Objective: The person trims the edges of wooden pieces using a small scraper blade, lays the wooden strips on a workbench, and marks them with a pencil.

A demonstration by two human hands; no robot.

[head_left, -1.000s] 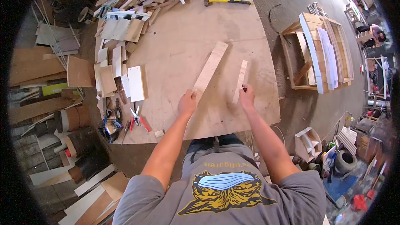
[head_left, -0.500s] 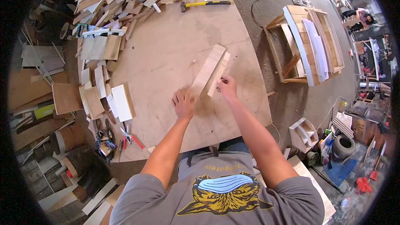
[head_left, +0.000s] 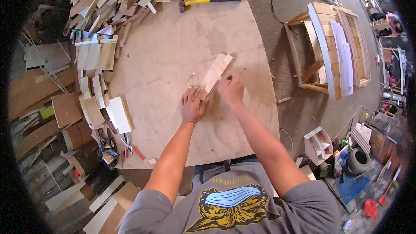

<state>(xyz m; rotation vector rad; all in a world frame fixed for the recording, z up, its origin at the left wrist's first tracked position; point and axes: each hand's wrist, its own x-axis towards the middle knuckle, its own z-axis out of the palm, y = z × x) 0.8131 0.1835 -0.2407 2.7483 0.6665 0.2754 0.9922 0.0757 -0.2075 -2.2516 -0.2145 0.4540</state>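
Two pale wooden strips (head_left: 216, 72) lie stacked at a slant on the plywood tabletop (head_left: 164, 60). The lower end of the strips is in the grip of my left hand (head_left: 193, 105), with its fingers along the left side and the thumb across at the right. My right hand (head_left: 232, 90) is close beside the strips' right edge, slightly smeared by motion. Its fingers are curled and pinched together, and what they hold, if anything, is too small to make out.
A hammer (head_left: 210, 2) with a yellow and black handle lies at the far edge. Scrap wood (head_left: 117, 0) is heaped along the back left. Pliers (head_left: 135, 150) and other tools sit at the near left corner. A wooden frame (head_left: 329, 52) stands on the floor to the right.
The narrower strip, earlier beside the wider one in my right hand, now lies on or against it. My right hand has moved away from the lower end, its fingers curled.
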